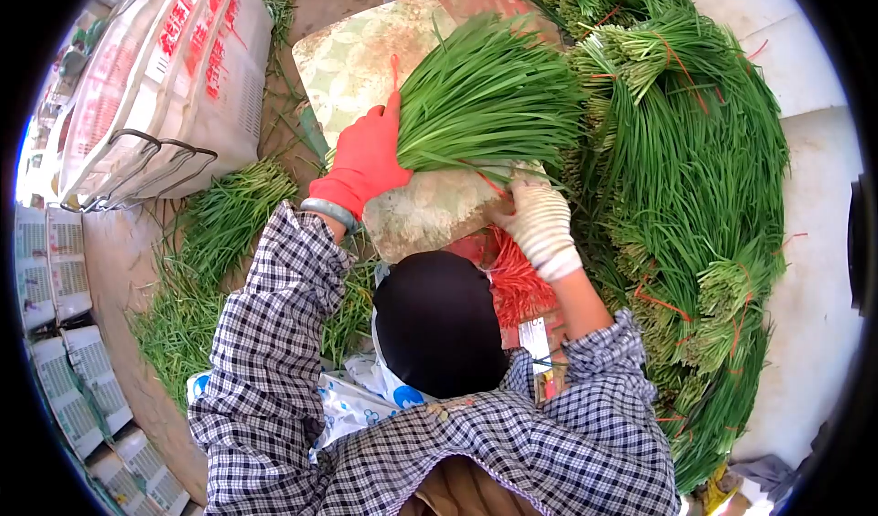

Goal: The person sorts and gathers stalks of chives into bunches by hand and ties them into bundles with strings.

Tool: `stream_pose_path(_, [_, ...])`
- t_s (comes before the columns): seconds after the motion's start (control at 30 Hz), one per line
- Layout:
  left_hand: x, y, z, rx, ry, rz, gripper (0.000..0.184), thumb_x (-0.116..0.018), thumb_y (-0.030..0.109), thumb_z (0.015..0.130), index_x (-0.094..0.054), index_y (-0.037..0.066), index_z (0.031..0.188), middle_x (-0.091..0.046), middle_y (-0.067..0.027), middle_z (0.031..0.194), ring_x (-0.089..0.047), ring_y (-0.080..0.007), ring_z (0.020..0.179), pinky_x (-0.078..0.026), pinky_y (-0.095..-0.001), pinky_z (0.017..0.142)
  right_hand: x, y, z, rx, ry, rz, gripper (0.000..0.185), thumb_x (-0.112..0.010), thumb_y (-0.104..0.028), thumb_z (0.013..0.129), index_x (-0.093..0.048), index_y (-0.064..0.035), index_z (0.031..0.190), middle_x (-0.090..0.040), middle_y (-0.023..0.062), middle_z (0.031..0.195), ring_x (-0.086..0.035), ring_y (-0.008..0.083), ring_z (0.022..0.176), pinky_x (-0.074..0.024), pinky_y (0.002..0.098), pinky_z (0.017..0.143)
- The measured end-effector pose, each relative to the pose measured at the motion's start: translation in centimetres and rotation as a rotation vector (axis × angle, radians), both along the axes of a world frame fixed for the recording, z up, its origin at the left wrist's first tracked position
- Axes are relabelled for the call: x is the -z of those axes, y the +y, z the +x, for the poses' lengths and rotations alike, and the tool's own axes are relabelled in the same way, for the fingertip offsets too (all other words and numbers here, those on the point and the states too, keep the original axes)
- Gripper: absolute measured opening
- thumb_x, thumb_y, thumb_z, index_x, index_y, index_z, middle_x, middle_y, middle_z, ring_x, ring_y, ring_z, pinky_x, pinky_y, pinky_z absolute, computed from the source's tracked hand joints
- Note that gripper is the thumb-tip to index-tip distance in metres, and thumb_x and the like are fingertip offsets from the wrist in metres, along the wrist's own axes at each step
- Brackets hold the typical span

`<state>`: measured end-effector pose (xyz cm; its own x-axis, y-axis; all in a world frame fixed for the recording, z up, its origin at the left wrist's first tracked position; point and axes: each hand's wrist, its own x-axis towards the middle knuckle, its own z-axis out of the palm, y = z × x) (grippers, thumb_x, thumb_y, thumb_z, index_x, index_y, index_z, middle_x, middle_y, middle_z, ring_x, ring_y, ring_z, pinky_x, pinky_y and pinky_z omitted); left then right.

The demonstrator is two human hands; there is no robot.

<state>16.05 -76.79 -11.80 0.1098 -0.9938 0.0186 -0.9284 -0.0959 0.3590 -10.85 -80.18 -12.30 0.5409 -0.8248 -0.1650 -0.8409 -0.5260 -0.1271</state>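
A bunch of green garlic chives [494,95] lies across a worn, patterned board [366,45]. My left hand [366,155], in a red glove, is closed around the cut end of the bunch; its farther fingers are hidden. A red tie [485,178] runs under the bunch, and another bit of red shows above my left fingers. At the near edge of the leaves, my right hand [540,223], in a white ribbed glove, pinches the end of this tie. Just below it hangs a bundle of loose red ties [521,278].
On the right, tied chive bunches [686,169] form a long heap. Loose chives [219,233] and trimmings [174,333] cover the floor at left. A white crate [210,86] with wire handles stands upper left; more crates [82,379] line the left edge.
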Motion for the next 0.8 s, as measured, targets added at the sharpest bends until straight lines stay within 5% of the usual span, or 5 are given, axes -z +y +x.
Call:
stream_pose_path(0.17, [-0.3,0.1,0.2,-0.02,0.038,0.048,0.103,-0.08,0.03,0.058,-0.028,0.004,0.144,-0.057,-0.0226,0.111,-0.061,-0.0399,0.096,-0.051,-0.0457,0.079,3.3,-1.2,2.1,0.005,-0.01,-0.176,0.018,-0.064,-0.015,0.076,-0.066,-0.002,0.089,-0.068,0.0199,0.093,-0.065,0.0342,0.095,-0.0505,0.0464,0.086])
stream_pose_path(0.53, [-0.5,0.0,0.9,0.029,0.077,0.089,0.118,-0.085,0.041,0.053,-0.024,0.001,0.146,-0.057,-0.0236,0.111,-0.06,-0.0409,0.098,-0.051,-0.0454,0.081,1.3,7.2,2.5,-0.114,-0.242,0.23,0.013,-0.062,-0.015,0.086,-0.063,-0.0035,0.091,-0.065,0.016,0.073,-0.065,0.0329,0.068,-0.0513,0.0416,0.062])
stream_pose_path(0.63, [-0.2,0.0,1.1,0.068,0.055,0.083,0.122,-0.086,0.04,0.05,-0.023,0.0,0.146,-0.057,-0.0234,0.112,-0.06,-0.0399,0.098,-0.051,-0.0444,0.082,-2.2,6.4,1.9,0.441,-1.223,1.0,0.027,-0.062,-0.007,0.089,-0.059,0.0034,0.114,-0.062,0.0061,0.074,-0.062,0.0154,0.064,-0.0516,0.0267,0.056])
stream_pose_path(0.73, [-0.5,0.0,1.0,0.072,0.04,0.083,0.12,-0.088,0.041,0.048,-0.026,-0.001,0.142,-0.058,-0.0225,0.107,-0.061,-0.0383,0.095,-0.052,-0.0448,0.08,0.0,2.0,1.4,0.226,-1.219,1.134,0.037,-0.065,-0.01,0.087,-0.057,0.003,0.121,-0.066,0.0111,0.101,-0.065,0.022,0.095,-0.0522,0.0367,0.09])
stream_pose_path(0.8, [-0.4,0.0,0.8,0.047,0.048,0.083,0.118,-0.088,0.039,0.049,-0.027,-0.001,0.141,-0.058,-0.0214,0.105,-0.062,-0.0369,0.096,-0.052,-0.0443,0.079,-0.7,0.4,3.7,0.16,-1.411,1.275,0.034,-0.067,-0.011,0.087,-0.059,0.0034,0.116,-0.067,0.0155,0.107,-0.066,0.0277,0.099,-0.0527,0.04,0.092])
